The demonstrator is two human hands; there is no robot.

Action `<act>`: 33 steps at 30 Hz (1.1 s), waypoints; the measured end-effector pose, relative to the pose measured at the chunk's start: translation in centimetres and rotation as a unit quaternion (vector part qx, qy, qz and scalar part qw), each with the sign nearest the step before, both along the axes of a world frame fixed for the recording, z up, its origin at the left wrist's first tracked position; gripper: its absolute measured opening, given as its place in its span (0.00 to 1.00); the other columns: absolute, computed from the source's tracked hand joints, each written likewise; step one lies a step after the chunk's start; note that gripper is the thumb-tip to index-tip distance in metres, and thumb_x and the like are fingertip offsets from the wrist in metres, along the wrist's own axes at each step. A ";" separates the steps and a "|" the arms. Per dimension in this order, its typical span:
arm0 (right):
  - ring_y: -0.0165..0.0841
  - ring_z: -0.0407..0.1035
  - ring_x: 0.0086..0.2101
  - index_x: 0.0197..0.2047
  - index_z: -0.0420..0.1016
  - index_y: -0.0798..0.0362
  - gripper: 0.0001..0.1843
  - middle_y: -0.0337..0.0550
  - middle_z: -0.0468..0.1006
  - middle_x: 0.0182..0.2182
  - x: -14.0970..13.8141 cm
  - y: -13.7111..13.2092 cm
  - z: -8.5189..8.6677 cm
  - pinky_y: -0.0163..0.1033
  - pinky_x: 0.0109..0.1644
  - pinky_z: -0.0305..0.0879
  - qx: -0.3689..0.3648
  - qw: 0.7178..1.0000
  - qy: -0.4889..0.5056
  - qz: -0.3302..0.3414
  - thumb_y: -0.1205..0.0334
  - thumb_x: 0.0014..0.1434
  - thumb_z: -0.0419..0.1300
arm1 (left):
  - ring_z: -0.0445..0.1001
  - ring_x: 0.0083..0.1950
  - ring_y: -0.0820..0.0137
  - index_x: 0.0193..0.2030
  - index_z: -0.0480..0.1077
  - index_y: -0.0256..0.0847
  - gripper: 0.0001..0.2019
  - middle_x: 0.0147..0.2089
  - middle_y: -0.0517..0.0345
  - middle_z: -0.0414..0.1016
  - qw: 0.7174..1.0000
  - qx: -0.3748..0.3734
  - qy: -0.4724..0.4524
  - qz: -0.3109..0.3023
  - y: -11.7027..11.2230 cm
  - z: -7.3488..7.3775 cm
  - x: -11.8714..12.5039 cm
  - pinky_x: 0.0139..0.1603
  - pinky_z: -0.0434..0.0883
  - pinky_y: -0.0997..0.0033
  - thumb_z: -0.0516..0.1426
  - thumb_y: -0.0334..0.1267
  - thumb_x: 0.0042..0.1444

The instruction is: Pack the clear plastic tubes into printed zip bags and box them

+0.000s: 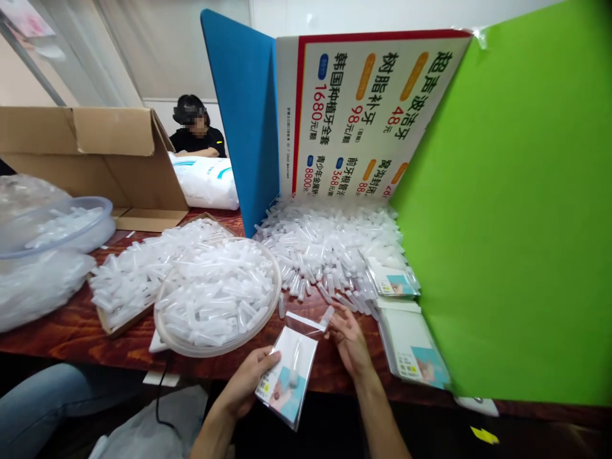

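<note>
My left hand (248,377) is closed on a small clear plastic bag (288,373) with a printed card inside, held over the table's front edge. A small white piece shows inside the bag. My right hand (350,338) is at the bag's open top, fingers pinched on a clear plastic tube (327,315). A heap of clear tubes (329,245) lies just beyond on the wooden table (76,335).
A round dish of tubes (217,296) and a tray of tubes (143,268) sit to the left. Stacked printed bags (414,347) lie right, against a green divider (516,210). A blue divider (246,108), a cardboard box (95,153) and a seated person (197,131) are behind.
</note>
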State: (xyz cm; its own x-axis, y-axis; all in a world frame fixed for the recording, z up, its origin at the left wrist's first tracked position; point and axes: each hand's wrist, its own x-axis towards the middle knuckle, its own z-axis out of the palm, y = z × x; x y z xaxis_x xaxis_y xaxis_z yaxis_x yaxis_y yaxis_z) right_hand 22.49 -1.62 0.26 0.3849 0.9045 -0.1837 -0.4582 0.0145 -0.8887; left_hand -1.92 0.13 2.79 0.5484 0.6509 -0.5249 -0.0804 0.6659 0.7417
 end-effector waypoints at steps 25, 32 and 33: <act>0.33 0.71 0.30 0.33 0.68 0.49 0.24 0.36 0.80 0.32 -3.3 -1.2 -0.7 0.35 0.36 0.67 -0.027 0.994 0.012 0.105 0.51 0.43 0.78 | 0.68 0.21 0.75 0.35 0.76 0.32 0.25 0.26 0.57 0.74 0.997 0.000 0.036 -0.067 0.2 0.4 0.6 0.22 0.64 0.77 0.70 0.55 0.45; 0.32 0.67 0.31 0.28 0.76 0.53 0.19 0.38 0.76 0.30 -3.2 -1.5 -0.5 0.36 0.36 0.63 -0.016 0.987 -0.047 0.154 0.46 0.50 0.74 | 0.65 0.22 0.76 0.37 0.73 0.34 0.24 0.26 0.61 0.71 0.995 0.048 0.039 -0.076 0.3 -0.2 0.4 0.22 0.61 0.78 0.67 0.57 0.50; 0.33 0.67 0.33 0.28 0.78 0.53 0.19 0.40 0.77 0.32 -3.1 -1.6 -0.4 0.36 0.37 0.63 -0.011 0.983 -0.058 0.176 0.46 0.50 0.74 | 0.64 0.22 0.77 0.37 0.73 0.35 0.24 0.26 0.62 0.71 0.995 0.055 0.039 -0.076 0.3 -0.3 0.3 0.23 0.60 0.78 0.67 0.57 0.51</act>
